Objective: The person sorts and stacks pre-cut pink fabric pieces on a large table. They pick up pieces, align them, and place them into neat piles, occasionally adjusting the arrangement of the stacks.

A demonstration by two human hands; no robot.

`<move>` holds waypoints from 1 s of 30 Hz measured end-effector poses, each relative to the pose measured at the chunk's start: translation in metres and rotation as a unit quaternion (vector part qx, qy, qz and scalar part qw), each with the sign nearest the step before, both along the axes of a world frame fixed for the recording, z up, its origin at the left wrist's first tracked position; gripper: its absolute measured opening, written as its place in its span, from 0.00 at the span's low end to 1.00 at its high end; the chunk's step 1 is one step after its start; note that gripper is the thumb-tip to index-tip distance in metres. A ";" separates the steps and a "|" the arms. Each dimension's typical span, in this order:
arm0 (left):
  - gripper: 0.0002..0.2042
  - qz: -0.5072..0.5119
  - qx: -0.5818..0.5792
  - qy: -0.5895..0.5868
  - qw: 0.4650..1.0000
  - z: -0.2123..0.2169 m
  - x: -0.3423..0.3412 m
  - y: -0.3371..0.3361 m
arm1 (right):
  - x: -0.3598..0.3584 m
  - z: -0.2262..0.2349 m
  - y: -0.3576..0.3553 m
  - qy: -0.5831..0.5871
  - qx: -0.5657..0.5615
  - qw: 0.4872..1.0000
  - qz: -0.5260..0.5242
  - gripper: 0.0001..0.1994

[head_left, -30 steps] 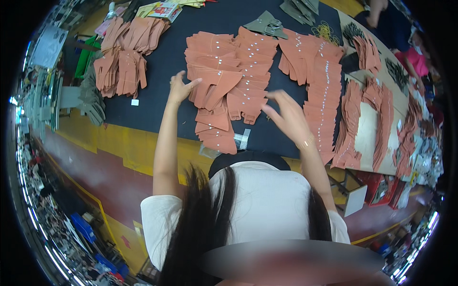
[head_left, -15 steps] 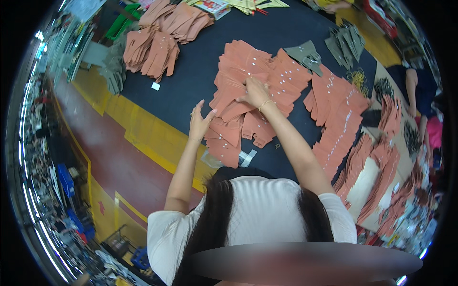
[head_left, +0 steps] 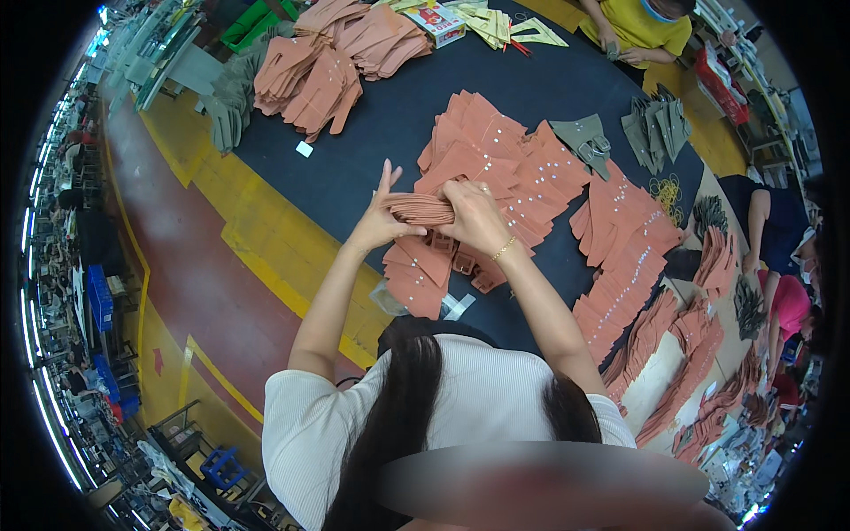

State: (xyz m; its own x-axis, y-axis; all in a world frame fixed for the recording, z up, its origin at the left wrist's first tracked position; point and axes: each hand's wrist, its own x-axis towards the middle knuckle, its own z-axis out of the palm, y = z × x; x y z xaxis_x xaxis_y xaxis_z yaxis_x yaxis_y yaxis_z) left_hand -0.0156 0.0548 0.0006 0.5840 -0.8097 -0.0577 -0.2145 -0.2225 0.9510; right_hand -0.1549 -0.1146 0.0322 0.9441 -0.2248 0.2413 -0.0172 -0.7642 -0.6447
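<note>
A thick stack of salmon-coloured cut pieces (head_left: 418, 209) is held edge-up between my two hands, its many layers showing. My left hand (head_left: 375, 223) grips the left end, index finger pointing up and thumb along the near side. My right hand (head_left: 476, 217), wearing a thin bracelet, is closed over the right end. Beneath and beyond lie fanned salmon pieces (head_left: 540, 181) with small white marks. Nearer me are more salmon pieces (head_left: 416, 276) and some with square cut-outs (head_left: 465, 263), partly hidden by my hands. The material cannot be told for sure.
Other salmon piles lie at the far left (head_left: 323, 88) and right (head_left: 624, 257) of the dark table (head_left: 292, 190). Grey-green pieces (head_left: 580, 140), yellow bands (head_left: 666, 196) and a small box (head_left: 436, 25) are also there. A person in yellow (head_left: 633, 31) works across the table; others are at the right.
Both hands have come together, and a stack of salmon pieces is now gripped between them. Before, the left hand hovered open and the right lay on the fanned pieces. The view has shifted slightly.
</note>
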 end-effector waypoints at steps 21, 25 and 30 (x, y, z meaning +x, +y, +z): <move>0.24 -0.284 -0.106 -0.462 0.833 0.093 -0.119 -0.019 | -0.174 0.027 0.019 0.056 0.218 0.947 -0.231 0.06; 0.24 -0.329 -0.122 -0.436 0.829 0.090 -0.132 -0.025 | -0.210 0.007 0.032 0.066 0.306 0.925 -0.215 0.05; 0.26 -0.338 -0.122 -0.340 0.869 0.085 -0.138 -0.031 | -0.239 0.003 0.047 -0.173 0.679 0.667 -0.253 0.06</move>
State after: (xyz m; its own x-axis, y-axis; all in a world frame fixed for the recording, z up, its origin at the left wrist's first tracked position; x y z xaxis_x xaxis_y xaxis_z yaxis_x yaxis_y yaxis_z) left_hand -0.1533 0.0239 0.0857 -0.1970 -0.9210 0.3362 -0.7493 0.3625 0.5542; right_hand -0.3940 -0.0675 0.0355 0.6046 -0.7269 -0.3257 0.2776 0.5756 -0.7692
